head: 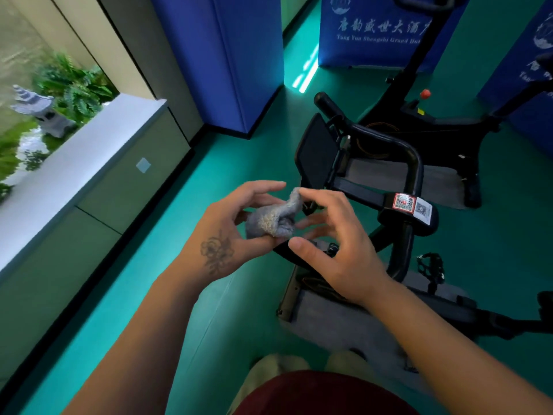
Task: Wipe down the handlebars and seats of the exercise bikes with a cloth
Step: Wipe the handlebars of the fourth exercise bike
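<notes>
The cloth [273, 218] is sitting bunched between both hands, held up in mid-air over the green floor [185, 235], just left of the near bike [398, 187]. It is looking grey with a faint purple cast, nubbly and towel-like, crumpled into a small wad with one twisted corner sticking up toward the far side. A paler, yellowish patch is showing on its near face.

The left hand [230, 235] is gripping the wad, thumb and curled fingers closing around its left and lower part; a flower tattoo is showing on the back of that hand. The right hand [332, 244] is hovering just right of the cloth with fingers spread and loosely bent; its fingertips are lying at the cloth's right edge, but whether they are pinching it cannot be told.

The bike's black handlebar [398, 151] is looping behind the hands, and a dark screen [314, 154] is standing on its left. On the stem a red-bordered QR sticker [404, 202] is sitting beside a white one [422, 209]; their small print is unreadable. A second bike [425, 115] is standing farther off. Beyond it a blue banner [371, 31] is carrying white Chinese characters and the line "Tang Yun Shengshi Grand Ho", cut off by the bike's frame. A window [45, 85] at far left is showing green plants.
</notes>
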Available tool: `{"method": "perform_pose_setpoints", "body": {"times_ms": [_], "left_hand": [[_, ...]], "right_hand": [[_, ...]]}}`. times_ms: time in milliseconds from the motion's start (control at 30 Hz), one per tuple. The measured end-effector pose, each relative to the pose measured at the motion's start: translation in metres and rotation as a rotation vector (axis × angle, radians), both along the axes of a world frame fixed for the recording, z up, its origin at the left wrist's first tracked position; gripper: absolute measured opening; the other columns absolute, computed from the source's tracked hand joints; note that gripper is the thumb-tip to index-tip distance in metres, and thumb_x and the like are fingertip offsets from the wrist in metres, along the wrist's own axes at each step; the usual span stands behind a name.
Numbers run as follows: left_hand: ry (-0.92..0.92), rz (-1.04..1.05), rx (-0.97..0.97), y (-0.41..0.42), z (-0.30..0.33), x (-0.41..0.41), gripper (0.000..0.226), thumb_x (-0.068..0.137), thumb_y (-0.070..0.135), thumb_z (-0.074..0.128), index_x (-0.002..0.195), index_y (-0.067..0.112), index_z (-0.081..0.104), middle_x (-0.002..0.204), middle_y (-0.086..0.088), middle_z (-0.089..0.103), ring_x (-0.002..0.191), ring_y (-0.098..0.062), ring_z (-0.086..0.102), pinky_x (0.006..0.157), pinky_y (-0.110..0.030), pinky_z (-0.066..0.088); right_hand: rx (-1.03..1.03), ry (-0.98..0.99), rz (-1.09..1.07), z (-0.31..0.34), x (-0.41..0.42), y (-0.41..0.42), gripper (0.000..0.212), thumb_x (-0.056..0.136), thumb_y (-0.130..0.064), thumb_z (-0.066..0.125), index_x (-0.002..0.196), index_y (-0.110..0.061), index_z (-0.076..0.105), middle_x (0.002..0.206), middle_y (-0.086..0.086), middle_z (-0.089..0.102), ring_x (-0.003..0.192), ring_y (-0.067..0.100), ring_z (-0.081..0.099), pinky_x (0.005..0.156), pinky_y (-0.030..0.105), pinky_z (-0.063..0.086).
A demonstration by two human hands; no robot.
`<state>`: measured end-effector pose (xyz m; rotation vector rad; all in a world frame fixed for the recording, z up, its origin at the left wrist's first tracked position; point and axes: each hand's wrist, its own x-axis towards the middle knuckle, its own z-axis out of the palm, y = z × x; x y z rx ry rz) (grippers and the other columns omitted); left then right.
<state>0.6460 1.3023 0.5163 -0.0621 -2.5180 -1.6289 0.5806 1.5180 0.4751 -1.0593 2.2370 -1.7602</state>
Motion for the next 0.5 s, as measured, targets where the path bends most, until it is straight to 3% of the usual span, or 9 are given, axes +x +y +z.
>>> {"method": "perform_pose_setpoints", "body": {"times_ms": [133, 233, 333, 500], "left_hand": [[0.032, 0.072, -0.015, 0.014, -0.008, 0.015, 0.079, 0.08, 0.002, 0.091, 0.146, 0.026, 0.055, 0.128, 0.003, 0.073, 0.127, -0.025, 0.067, 0.104, -0.055, 0.054], [0.06, 0.13, -0.004, 0.026, -0.015, 0.023, 0.083, 0.078, -0.002, 0.091, 0.148, 0.021, 0.052, 0.133, 0.003, 0.069, 0.131, -0.023, 0.064, 0.106, -0.045, 0.054], [0.071, 0.168, 0.032, 0.036, -0.022, 0.029, 0.084, 0.078, -0.003, 0.091, 0.149, 0.019, 0.051, 0.136, 0.0, 0.066, 0.133, -0.023, 0.063, 0.107, -0.037, 0.053], [0.073, 0.302, 0.074, 0.057, -0.038, 0.042, 0.078, 0.079, 0.003, 0.089, 0.147, 0.018, 0.054, 0.136, -0.002, 0.066, 0.134, -0.027, 0.061, 0.107, -0.041, 0.054]], "right_hand": [[-0.043, -0.113, 0.052, 0.005, -0.004, 0.0, 0.071, 0.092, -0.036, 0.079, 0.152, -0.026, 0.045, 0.143, -0.003, 0.046, 0.113, 0.022, 0.067, 0.091, 0.035, 0.06], [0.006, -0.14, 0.125, 0.003, -0.01, 0.007, 0.063, 0.09, -0.04, 0.082, 0.146, -0.032, 0.052, 0.139, -0.008, 0.046, 0.119, 0.02, 0.064, 0.091, 0.035, 0.06], [0.029, -0.165, 0.153, 0.0, -0.012, 0.01, 0.054, 0.086, -0.044, 0.084, 0.133, -0.03, 0.06, 0.129, -0.009, 0.051, 0.118, 0.015, 0.059, 0.087, 0.025, 0.058], [0.133, -0.119, 0.144, -0.009, -0.01, 0.007, 0.049, 0.079, -0.049, 0.09, 0.116, -0.033, 0.063, 0.117, -0.01, 0.058, 0.112, 0.009, 0.059, 0.089, 0.028, 0.05]]}}
